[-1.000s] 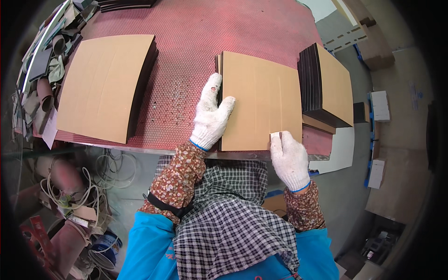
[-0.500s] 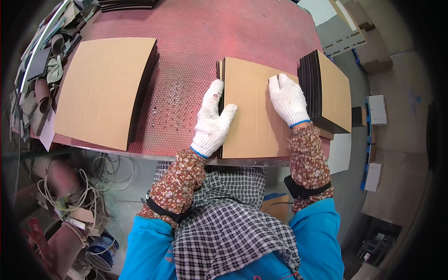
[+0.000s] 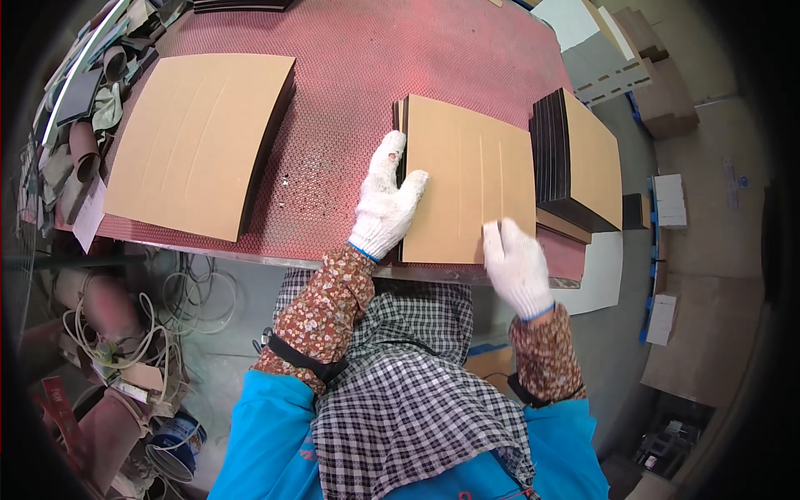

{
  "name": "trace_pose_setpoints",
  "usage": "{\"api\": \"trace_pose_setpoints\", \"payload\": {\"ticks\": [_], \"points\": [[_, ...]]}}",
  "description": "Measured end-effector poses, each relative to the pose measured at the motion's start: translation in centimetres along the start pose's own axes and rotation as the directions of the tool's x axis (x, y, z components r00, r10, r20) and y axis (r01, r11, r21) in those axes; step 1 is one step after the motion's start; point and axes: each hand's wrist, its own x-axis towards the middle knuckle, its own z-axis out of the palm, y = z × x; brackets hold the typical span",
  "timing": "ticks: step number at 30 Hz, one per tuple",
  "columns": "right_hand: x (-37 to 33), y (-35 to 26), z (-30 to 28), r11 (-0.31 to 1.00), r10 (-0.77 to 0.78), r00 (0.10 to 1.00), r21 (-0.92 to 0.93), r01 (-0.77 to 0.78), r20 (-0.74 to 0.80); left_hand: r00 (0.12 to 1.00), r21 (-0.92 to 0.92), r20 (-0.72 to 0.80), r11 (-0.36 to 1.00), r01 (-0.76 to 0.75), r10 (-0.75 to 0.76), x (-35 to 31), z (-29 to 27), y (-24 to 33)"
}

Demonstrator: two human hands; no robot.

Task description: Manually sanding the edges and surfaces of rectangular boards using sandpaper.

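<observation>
Bracing the grooved brown panel [image 3: 462,158] along its left edge, the left hand [image 3: 388,200] has its thumb spread; right hand [image 3: 518,265], fingers bunched over the near right corner, hold unclear! Bare red bench [image 3: 333,158] opens left of the left hand; a dark-edged stack [image 3: 593,158] crowds beyond the right.

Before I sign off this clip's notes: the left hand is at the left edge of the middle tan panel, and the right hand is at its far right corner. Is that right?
Not quite. In the head view, the right hand is at the near right corner of the middle tan panel, not the far one. The left hand is at its left edge, as you say.
</observation>
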Motion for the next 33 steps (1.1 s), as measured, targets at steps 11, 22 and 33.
{"api": "trace_pose_setpoints", "payload": {"ticks": [11, 22, 33], "points": [[-1.5, -3.2, 1.0, 0.994, -0.005, 1.000, 0.105, 0.007, -0.014, 1.000, -0.112, -0.005, 0.994, 0.015, -0.016, 0.4, 0.4, -1.6], [5.5, -1.3, 1.8, 0.980, -0.154, 0.987, -0.135, 0.145, -0.054, 0.999, -0.182, 0.002, 0.982, 0.051, -0.051, -0.2, 0.8, -0.5], [15.4, 0.3, 1.4, 0.990, -0.095, 0.991, -0.115, 0.084, -0.098, 0.998, -0.208, 0.002, 0.976, 0.063, -0.064, -0.1, 0.8, -0.2]]}}
